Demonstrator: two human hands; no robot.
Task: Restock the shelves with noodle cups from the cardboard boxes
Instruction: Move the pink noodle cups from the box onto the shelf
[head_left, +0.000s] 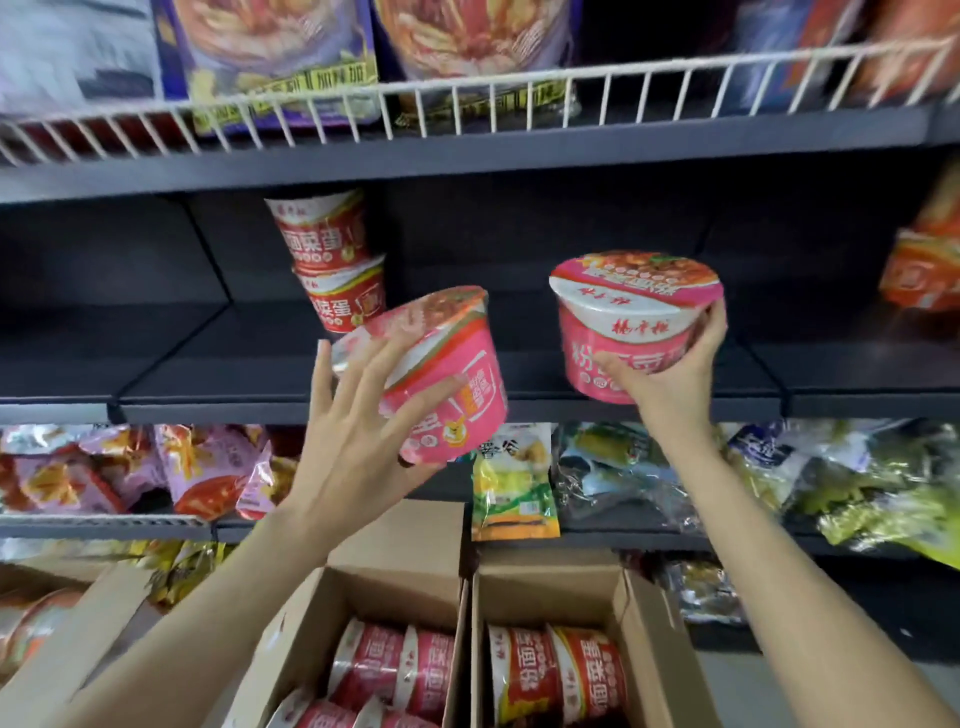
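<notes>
Leftmost, at the bottom edge, an open cardboard box (62, 639) shows a few blurred cups inside. Above it, on the low shelf, lie pink and red snack bags (130, 467). Further right, two red noodle cups (332, 260) stand stacked one on the other at the back of the dark middle shelf (208, 400), both leaning a little. Just in front of them the left hand (358, 447) holds a pink noodle cup (441, 374) tilted with its lid toward the left; the fingers (363, 374) are spread wide across the lid and upper wall, with the thumb under the base, and the cup hangs in the air before the shelf edge. Below, a second cardboard box (379, 587) holds red-and-pink cups lying on their sides, and a third box (597, 582), touching it on the right, holds more of the same. Between the boxes and the middle shelf sits a green-and-yellow packet (514, 493). To the right, the right hand (670, 364) grips another pink cup (634, 317) upright, fingers curled round its right wall and thumb pressed on the front, low over the middle shelf; whether its base touches the shelf cannot be told. Farther right are clear and green bags (857, 478), and an orange cup (919, 270) at the far edge.
</notes>
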